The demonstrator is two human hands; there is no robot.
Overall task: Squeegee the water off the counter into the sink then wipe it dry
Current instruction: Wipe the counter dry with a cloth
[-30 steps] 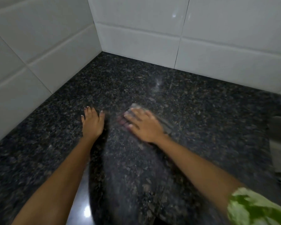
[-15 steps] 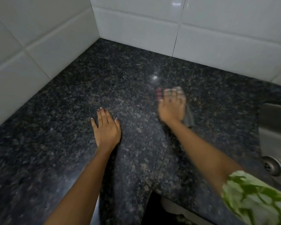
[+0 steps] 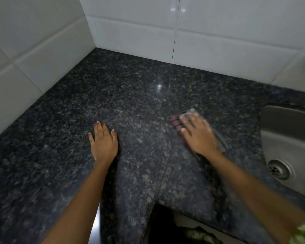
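In the head view, a folded cloth [image 3: 179, 122] is pressed flat on the dark worktop [image 3: 130, 95] under the right hand [image 3: 198, 136], fingers spread over it, not curled. The sink [image 3: 289, 138] lies just to its right, nearer this hand. The left hand [image 3: 104, 143] rests flat and empty, well apart.

head view, down over counter [image 3: 130, 106]
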